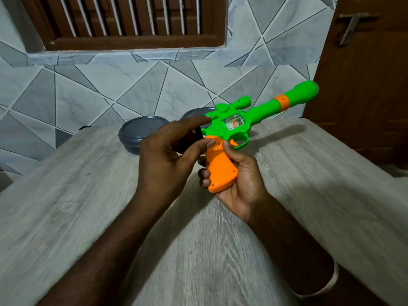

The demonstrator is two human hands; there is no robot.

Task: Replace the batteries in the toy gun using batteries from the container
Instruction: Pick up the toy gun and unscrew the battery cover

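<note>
Table: a pale grey wood-grain table (66, 217) fills the lower view and runs up to the wall.
Wall: grey tiles cut into triangles (110, 85) stand behind the table, with a brown wooden window frame with white bars (132, 38) above them.
Door: a brown wooden door (364, 89) with a metal latch stands at the right edge.
Toy gun: the green plastic toy gun (234, 125) is held in the air above the middle of the table. It has a small scope on top, a clear window in its side and an orange ring on its long barrel, which points up and to the right towards the door. Its shadow lies on the table below.
Containers: a round dark-grey plastic container (136, 133), lid on, sits at the far side of the table near the wall. A second grey round container (194, 113) just beside it is partly hidden by the gun and the left hand.
Right hand: the right hand (240, 184) grips the gun's orange handle (220, 171). Its fingers wrap round from behind and the thumb lies by the trigger guard.
Left hand: the left hand (163, 160) is spread and holds nothing that can be seen. Its forefinger reaches towards the rear of the green body and its thumb tip touches the top of the orange handle.
Blur: a dark shape behind the left fingers cannot be made out.
</note>
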